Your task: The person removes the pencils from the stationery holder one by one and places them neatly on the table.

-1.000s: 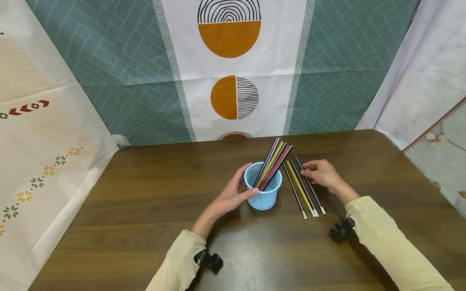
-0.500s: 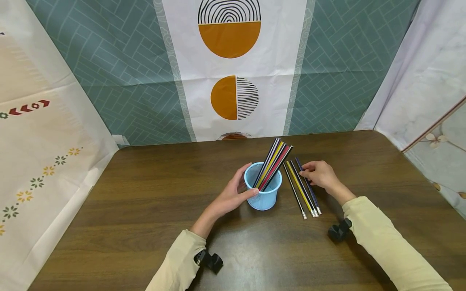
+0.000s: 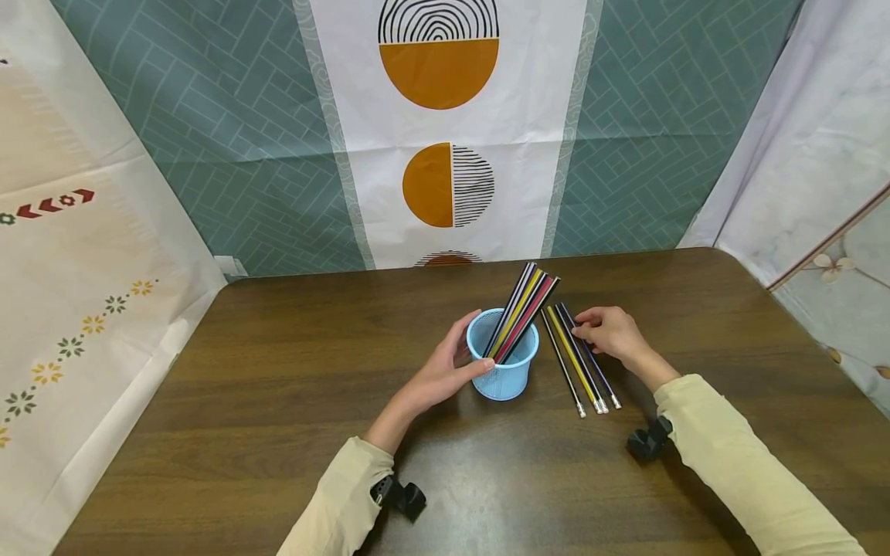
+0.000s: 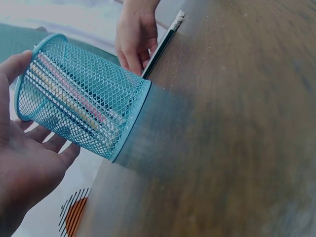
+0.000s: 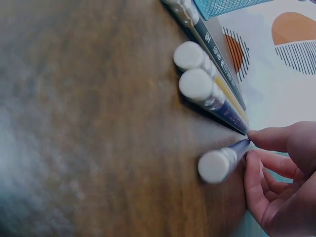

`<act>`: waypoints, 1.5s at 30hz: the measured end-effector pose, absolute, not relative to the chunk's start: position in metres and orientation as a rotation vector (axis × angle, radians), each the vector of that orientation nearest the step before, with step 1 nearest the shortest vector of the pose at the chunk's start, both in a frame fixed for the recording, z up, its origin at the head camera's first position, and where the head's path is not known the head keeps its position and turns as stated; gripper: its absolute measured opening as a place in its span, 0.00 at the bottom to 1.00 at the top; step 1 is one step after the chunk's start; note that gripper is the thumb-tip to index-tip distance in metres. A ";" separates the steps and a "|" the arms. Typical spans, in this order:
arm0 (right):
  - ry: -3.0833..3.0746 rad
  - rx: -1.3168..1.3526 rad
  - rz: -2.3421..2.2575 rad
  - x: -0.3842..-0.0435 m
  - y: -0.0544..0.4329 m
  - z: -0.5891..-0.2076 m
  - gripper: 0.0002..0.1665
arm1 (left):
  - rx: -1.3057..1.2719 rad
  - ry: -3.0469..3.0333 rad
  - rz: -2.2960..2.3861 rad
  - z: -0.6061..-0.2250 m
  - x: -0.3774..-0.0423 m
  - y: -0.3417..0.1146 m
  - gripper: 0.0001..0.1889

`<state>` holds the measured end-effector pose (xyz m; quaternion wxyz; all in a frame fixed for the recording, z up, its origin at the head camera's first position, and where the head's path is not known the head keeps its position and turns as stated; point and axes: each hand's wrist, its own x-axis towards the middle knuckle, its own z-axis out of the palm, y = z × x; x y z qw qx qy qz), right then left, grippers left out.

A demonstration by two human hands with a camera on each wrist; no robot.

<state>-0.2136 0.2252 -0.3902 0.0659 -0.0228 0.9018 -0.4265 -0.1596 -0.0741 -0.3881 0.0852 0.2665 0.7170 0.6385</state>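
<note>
In the head view, just below and right of centre, my left hand [image 3: 445, 369] grips the cup [image 3: 504, 384], its pencils [image 3: 520, 316] leaning rightward; further right, my right hand [image 3: 613, 337] pinches a navy pencil [image 3: 601, 376].

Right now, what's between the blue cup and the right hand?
Four pencils on the table; the right hand pinches the rightmost one. The head view shows it.

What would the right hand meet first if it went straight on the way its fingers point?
Beyond the blue pencil it pinches, the right hand would probably meet the neighbouring dark pencil just to the left, though the hand's exact height is unclear.
</note>
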 end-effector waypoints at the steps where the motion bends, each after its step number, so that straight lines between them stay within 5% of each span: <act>1: 2.718 -0.067 -1.290 -0.214 0.225 -0.390 0.21 | 0.794 2.138 1.901 -0.388 -0.160 -0.074 0.39; 45: 2.551 -0.322 -1.578 -0.194 0.206 -0.360 0.19 | 0.806 2.148 1.897 -0.387 -0.159 -0.074 0.39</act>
